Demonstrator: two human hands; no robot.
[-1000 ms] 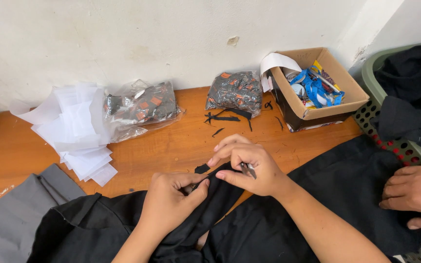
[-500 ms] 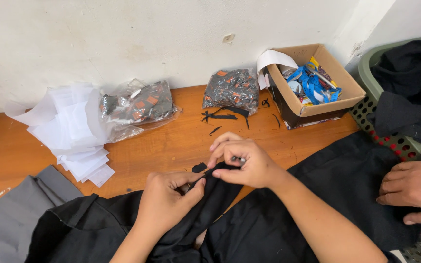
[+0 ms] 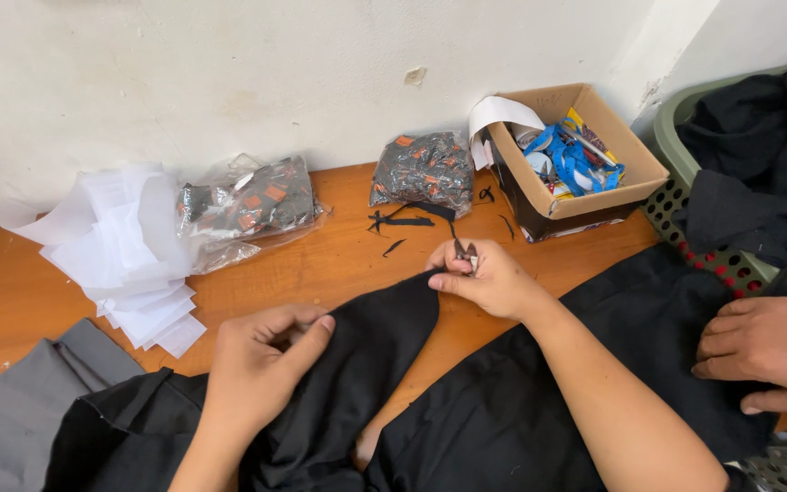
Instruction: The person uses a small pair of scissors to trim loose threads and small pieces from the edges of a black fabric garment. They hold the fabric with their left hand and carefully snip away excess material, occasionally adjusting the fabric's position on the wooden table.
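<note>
Your right grip [image 3: 485, 273] pinches small snips [image 3: 464, 252] at the black garment [image 3: 366, 355]. Your left grip [image 3: 261, 364] presses closed on this garment, nearer you.

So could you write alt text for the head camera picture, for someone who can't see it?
Seen from above, a person's left hand presses on black fabric on a wooden table while the right hand pinches its tip beside small snips. Behind lie white paper sheets, two bags of small packets and a cardboard box; another person's hand rests at right.
</note>
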